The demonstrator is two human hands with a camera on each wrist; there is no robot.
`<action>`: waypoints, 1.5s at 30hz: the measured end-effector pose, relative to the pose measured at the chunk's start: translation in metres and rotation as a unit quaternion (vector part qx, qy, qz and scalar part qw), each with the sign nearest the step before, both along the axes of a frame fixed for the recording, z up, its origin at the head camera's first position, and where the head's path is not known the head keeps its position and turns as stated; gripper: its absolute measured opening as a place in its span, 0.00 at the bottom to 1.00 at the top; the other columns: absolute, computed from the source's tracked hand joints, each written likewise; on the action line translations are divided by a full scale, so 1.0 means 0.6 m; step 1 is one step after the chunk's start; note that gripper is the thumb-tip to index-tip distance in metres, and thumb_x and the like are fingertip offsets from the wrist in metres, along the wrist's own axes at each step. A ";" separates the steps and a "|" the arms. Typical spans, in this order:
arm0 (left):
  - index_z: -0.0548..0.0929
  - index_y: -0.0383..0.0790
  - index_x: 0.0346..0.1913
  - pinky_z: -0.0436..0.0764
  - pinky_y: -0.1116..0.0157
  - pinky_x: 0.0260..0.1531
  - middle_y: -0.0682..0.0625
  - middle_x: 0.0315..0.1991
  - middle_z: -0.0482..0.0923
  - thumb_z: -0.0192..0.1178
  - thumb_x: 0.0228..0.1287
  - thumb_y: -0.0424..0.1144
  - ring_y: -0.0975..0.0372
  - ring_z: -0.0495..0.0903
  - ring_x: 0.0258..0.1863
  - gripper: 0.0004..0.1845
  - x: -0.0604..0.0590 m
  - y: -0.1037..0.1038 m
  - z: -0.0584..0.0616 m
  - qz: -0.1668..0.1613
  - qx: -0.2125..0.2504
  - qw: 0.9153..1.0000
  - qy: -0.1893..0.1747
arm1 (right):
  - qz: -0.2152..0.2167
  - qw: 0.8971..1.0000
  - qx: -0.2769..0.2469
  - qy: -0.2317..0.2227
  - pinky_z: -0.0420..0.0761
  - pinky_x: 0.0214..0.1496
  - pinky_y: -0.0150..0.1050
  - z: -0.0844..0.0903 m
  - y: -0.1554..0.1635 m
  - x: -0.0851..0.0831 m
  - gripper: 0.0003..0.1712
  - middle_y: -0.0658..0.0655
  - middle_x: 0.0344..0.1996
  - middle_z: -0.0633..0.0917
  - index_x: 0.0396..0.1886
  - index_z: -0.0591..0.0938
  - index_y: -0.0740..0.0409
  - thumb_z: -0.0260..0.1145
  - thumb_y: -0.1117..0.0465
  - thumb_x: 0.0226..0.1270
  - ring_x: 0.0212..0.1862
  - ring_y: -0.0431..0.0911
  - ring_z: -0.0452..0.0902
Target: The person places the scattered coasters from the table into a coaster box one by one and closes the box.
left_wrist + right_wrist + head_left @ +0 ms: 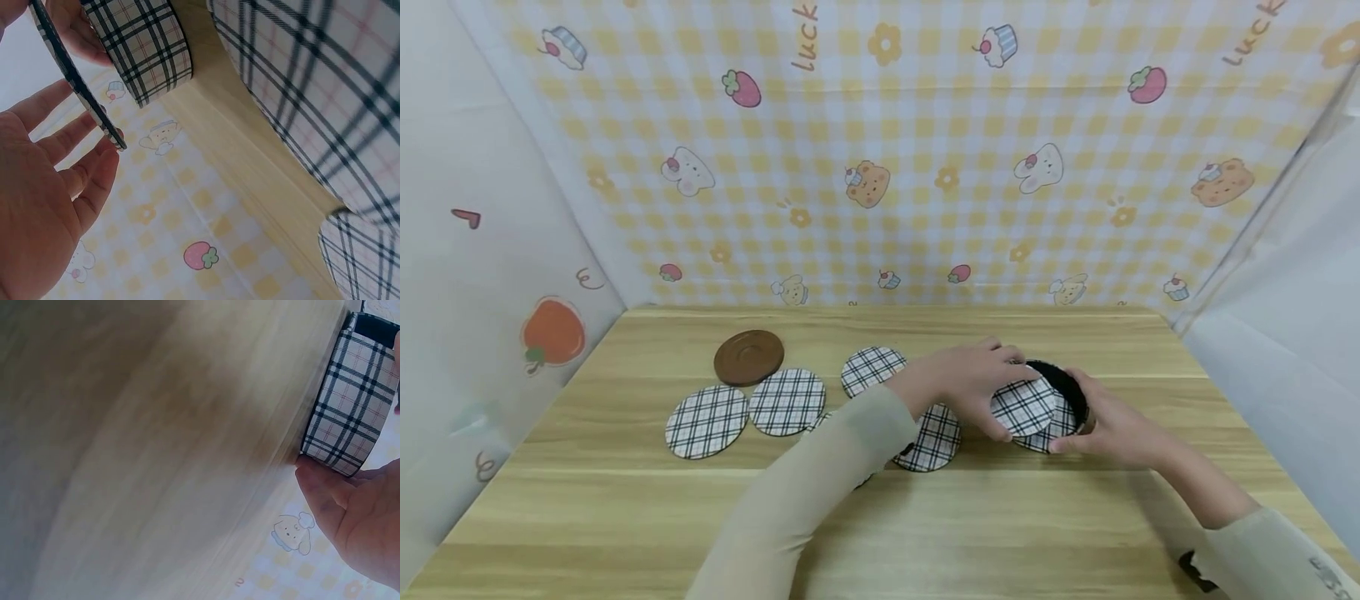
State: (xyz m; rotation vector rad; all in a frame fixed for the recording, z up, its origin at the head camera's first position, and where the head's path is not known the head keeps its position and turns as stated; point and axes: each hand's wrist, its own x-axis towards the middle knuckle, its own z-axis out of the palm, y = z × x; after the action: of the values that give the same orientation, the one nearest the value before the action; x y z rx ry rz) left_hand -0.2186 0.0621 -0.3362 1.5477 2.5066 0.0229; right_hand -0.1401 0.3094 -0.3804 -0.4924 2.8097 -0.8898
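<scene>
a coaster held at the mouth of the round holder

the left hand [973, 379] pinches one plaid coaster [1022, 406] by its edge, thumb under the near rim and fingers curled over the far rim, and holds it tilted just above the opening of the round plaid holder [1060, 408]. the right hand [1112, 425] cups the holder's outer wall on its own side, fingers bent round the back and thumb pressed low against the front; in the right wrist view the thumb [319, 487] sits at the base of the holder's plaid wall [350, 406]. in the left wrist view the coaster shows edge-on [75, 81] between the fingertips, right next to the holder [147, 47].

judging from this, the step in hand is moving a coaster at the holder's mouth; whether it is going in or coming out cannot be told from these views. the next move calls for levelling the disc so its rim clears the dark inner wall, while the right hand braces the holder against sliding.

more plaid coasters lie flat to the left of the left hand: one under its wrist [932, 437], one beyond it [872, 369], and two further out [786, 402] [707, 421]. a brown disc [748, 357] lies beyond those. everything rests on a pale wooden table [625, 517], backed by a yellow checked cloth [880, 150] printed with bears, strawberries and cupcakes, with white panels at the sides.
</scene>
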 end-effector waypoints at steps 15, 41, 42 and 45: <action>0.58 0.63 0.77 0.71 0.60 0.63 0.58 0.73 0.60 0.64 0.55 0.68 0.64 0.61 0.65 0.48 -0.009 0.071 -0.020 0.012 -0.007 1.000 -0.004 | 0.021 0.999 -0.025 0.011 0.80 0.50 0.42 -0.005 0.003 -0.001 0.61 0.68 0.63 0.72 0.75 0.52 0.66 0.77 0.46 0.55 0.59 0.58 0.75; 0.55 0.63 0.78 0.70 0.57 0.66 0.60 0.78 0.52 0.63 0.56 0.69 0.63 0.56 0.73 0.49 -0.009 0.079 -0.031 0.015 -0.020 1.000 -0.002 | 0.011 1.000 -0.014 0.010 0.74 0.57 0.62 -0.002 0.002 0.001 0.65 0.74 0.66 0.67 0.76 0.48 0.72 0.77 0.45 0.55 0.62 0.64 0.72; 0.55 0.62 0.78 0.70 0.56 0.67 0.60 0.78 0.52 0.63 0.56 0.69 0.63 0.55 0.73 0.48 -0.009 0.078 -0.030 0.015 -0.022 1.000 0.000 | 0.013 1.000 -0.016 0.009 0.75 0.56 0.60 -0.002 0.002 0.001 0.64 0.73 0.66 0.68 0.76 0.48 0.72 0.77 0.45 0.55 0.61 0.63 0.72; 0.56 0.61 0.78 0.69 0.57 0.68 0.60 0.78 0.52 0.62 0.58 0.69 0.62 0.55 0.74 0.47 -0.008 0.069 -0.030 0.015 -0.021 1.000 0.002 | 0.012 1.000 -0.015 0.002 0.76 0.55 0.59 0.001 0.002 0.002 0.64 0.74 0.66 0.68 0.76 0.48 0.72 0.76 0.45 0.56 0.60 0.63 0.73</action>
State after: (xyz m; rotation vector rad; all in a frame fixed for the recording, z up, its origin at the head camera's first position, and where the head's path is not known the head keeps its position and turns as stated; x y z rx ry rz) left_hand -0.2237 0.1036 -0.3539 1.4956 2.5158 -0.0286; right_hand -0.1392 0.3103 -0.3797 -0.5300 2.7922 -0.9274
